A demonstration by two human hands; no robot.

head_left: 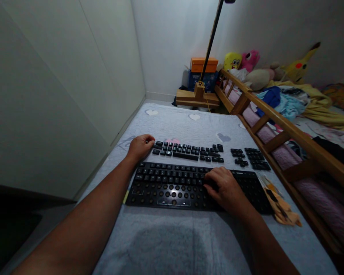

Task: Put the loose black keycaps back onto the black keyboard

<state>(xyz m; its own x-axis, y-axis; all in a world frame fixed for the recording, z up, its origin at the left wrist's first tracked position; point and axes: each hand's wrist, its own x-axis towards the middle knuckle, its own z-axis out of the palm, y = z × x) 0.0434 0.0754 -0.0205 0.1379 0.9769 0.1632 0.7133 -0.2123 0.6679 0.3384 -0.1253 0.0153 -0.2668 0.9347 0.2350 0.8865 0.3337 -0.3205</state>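
Observation:
A black keyboard (pixel 174 194) lies on the pale blue cloth, its upper rows fitted with keycaps and its lower rows showing bare round key positions. Behind it, loose black keycaps (pixel 185 156) are laid out in rows, with further groups (pixel 258 158) to the right. My left hand (pixel 141 147) is at the left end of the loose rows, its fingers closed near the corner keycap; anything between them is hidden. Over the right-middle of the keyboard, my right hand (pixel 222 187) is curled with thumb and fingers close together, touching the upper key rows; what they hold, if anything, is hidden.
An orange cloth (pixel 285 210) with small tools lies right of the keyboard. A wooden bed rail (pixel 286 133) runs along the right, with toys and clothes beyond. A wooden stand (pixel 199 95) with a dark pole is at the far end. A pale panel borders the left.

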